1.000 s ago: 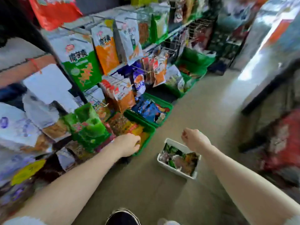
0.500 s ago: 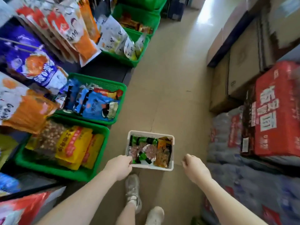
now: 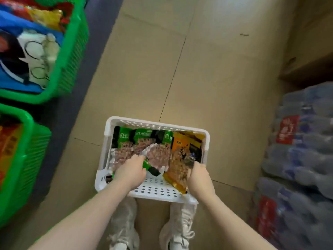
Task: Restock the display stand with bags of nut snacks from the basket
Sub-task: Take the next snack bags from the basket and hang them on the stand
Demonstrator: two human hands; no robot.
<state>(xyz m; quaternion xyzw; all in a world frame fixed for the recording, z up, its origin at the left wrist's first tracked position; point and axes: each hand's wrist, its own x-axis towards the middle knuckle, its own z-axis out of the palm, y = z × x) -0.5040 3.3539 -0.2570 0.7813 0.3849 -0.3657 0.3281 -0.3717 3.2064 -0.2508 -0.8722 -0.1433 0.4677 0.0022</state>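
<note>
A white perforated basket (image 3: 155, 124) sits on the floor in front of my feet. It holds several green bags of nut snacks (image 3: 158, 154) on the left and yellow-orange bags (image 3: 180, 163) on the right. My left hand (image 3: 130, 173) is down inside the basket, fingers curled onto a green bag. At the right side, my right hand (image 3: 199, 175) is closed on the edge of a yellow-orange bag. The display stand's hooks are out of view.
Two green plastic bins (image 3: 72, 56) (image 3: 27, 159) full of snack packs line the left edge. Shrink-wrapped packs of water bottles (image 3: 297, 159) are stacked at the right. My white shoes (image 3: 180, 226) stand just behind the basket. Tan floor tiles (image 3: 207, 69) stretch ahead.
My view has tipped down from the stand to the basket. Both hands went from hovering near the basket's rim to reaching inside it and closing on bags.
</note>
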